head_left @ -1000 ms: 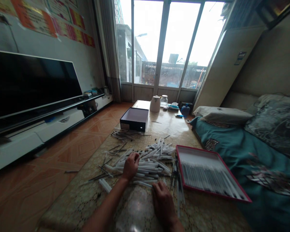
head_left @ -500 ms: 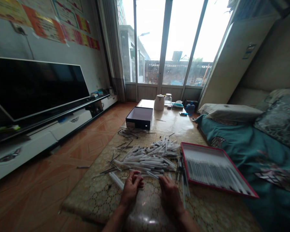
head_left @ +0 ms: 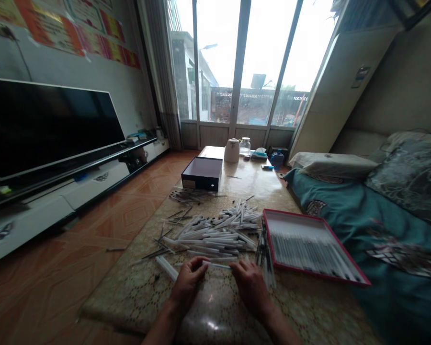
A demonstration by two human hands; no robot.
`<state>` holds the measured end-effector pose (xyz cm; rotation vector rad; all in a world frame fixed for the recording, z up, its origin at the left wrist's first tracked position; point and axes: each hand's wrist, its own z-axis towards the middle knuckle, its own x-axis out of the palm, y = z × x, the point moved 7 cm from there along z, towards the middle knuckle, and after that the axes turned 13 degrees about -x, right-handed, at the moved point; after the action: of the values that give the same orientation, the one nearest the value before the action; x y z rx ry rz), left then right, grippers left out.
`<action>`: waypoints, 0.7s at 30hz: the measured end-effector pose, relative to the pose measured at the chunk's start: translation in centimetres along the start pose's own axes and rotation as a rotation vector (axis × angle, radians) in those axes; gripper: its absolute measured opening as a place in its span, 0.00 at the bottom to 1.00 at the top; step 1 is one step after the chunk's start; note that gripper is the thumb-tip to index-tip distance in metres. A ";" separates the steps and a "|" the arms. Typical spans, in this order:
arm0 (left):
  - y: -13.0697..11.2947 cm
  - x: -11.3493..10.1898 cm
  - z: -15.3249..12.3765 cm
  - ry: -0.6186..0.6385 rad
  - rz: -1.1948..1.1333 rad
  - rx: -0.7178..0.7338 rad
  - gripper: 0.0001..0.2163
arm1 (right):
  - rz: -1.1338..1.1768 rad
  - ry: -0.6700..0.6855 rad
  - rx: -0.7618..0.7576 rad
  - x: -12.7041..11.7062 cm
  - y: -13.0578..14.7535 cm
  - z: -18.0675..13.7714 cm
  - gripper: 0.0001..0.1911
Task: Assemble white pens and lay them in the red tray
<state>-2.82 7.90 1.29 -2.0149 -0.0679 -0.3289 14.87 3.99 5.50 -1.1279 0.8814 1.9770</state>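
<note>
Between my two hands a slim white pen lies level, just above the near part of the table. The fingers of my left hand pinch its left end, and those of my right hand close round its right end. Just beyond is a loose pile of white pen barrels. Thin dark refills are scattered at the pile's left. To the right, a red-rimmed box lid holds a row of pens laid side by side.
A dark open box stands farther back on the patterned table. Behind it are a kettle, a glass jar and a tissue pack. A sofa with a teal cover borders the right side.
My left hand has come to the left end of the pen, which earlier only my right hand held at a slant. The pen is now level between both hands. The view has shifted slightly.
</note>
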 end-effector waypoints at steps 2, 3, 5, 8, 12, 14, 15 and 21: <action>0.1 0.1 0.0 -0.014 0.010 -0.005 0.13 | 0.003 -0.004 0.000 0.3 0.2 -0.2 0.11; 0.1 0.1 0.0 -0.023 0.022 -0.010 0.13 | 0.005 -0.007 -0.002 0.4 0.3 -0.3 0.10; 0.1 0.3 -0.1 -0.032 0.042 -0.017 0.14 | 0.010 -0.015 -0.009 0.6 0.4 -0.4 0.10; 0.1 0.6 -0.1 -0.018 0.016 -0.006 0.15 | 0.013 -0.036 -0.033 0.9 0.5 -0.4 0.09; 0.5 1.2 0.0 -0.019 -0.099 0.010 0.15 | -0.026 -0.064 -0.088 1.3 0.8 -0.4 0.05; 0.9 1.5 0.1 -0.044 -0.206 0.008 0.14 | -0.052 -0.075 -0.126 1.4 1.2 -0.3 0.06; 1.1 1.7 0.0 -0.055 -0.272 0.002 0.13 | -0.065 -0.081 -0.146 1.4 1.5 -0.3 0.07; 1.8 2.9 -0.2 -0.049 -0.498 -0.001 0.12 | -0.043 -0.106 -0.137 1.0 2.0 -0.1 0.13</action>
<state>0.29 6.61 0.60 -1.9875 -0.6061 -0.5918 12.88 3.01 4.99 -1.0973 0.6701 2.0662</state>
